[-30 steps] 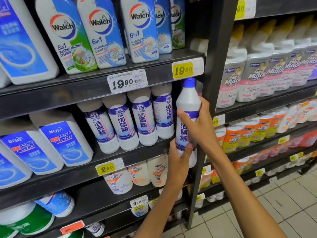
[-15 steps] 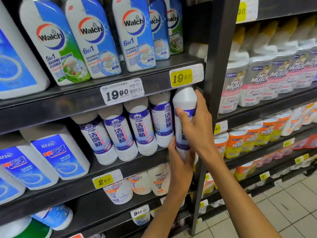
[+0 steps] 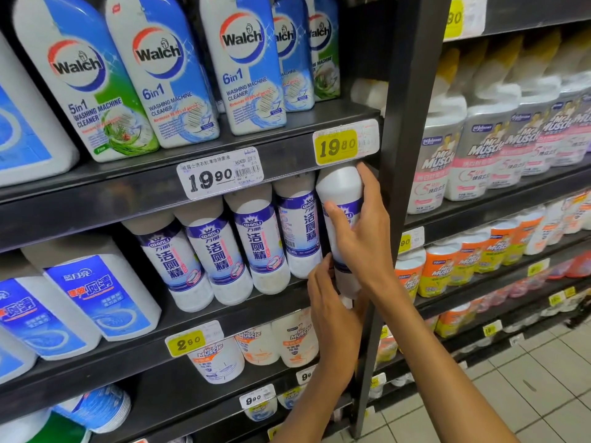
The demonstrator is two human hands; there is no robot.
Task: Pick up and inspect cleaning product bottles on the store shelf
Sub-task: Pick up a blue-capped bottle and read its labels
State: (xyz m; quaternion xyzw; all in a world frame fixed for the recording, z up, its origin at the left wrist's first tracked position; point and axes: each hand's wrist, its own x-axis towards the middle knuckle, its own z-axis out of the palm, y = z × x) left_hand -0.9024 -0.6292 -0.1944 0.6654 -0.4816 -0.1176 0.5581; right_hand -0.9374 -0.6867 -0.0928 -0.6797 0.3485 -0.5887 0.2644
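Observation:
A white toilet-cleaner bottle [image 3: 340, 190] with a purple label stands at the right end of the middle shelf [image 3: 153, 327], its cap hidden behind the shelf edge above. My right hand [image 3: 359, 231] grips its middle, thumb across the label front and fingers round the right side. My left hand [image 3: 332, 311] holds the bottle's bottom from below, fingers curled round the base. Three matching bottles [image 3: 252, 247] stand in a row to its left.
Walch washing-machine cleaner bottles [image 3: 243, 71] fill the shelf above. A black upright post [image 3: 403, 129] stands just right of the held bottle. Mr Muscle bottles [image 3: 479, 155] line the right bay. Blue-labelled jugs [image 3: 92, 298] sit at left. Price tags [image 3: 220, 175] hang on the shelf edges.
The bottle has moved from out in front of the shelf up and back into its slot at the row's right end, its blue cap passing behind the shelf edge; both hands went with it.

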